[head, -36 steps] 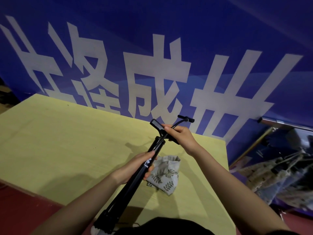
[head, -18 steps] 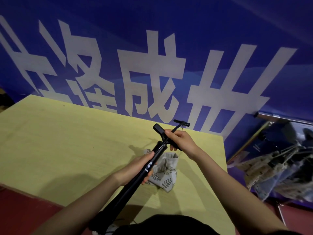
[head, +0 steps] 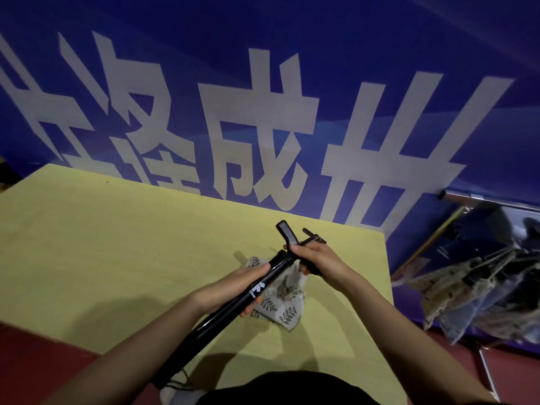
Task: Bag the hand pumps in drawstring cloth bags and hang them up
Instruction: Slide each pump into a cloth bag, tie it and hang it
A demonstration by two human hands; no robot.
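The pump point(head: 233, 302) has dipped lower over the table point(head: 102, 244) than a moment ago, its handle end now closer to the cloth bag point(head: 280, 311). The left hand point(head: 233, 287) curls around the black tube mid-length. The right hand point(head: 318, 258) grips the handle end. The leaf-print bag lies crumpled on the table just beneath them.

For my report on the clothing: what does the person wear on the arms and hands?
Nothing shows on them. Both forearms are bare, with no sleeves in view, and the left hand and right hand carry no gloves, rings or watch that I can see.
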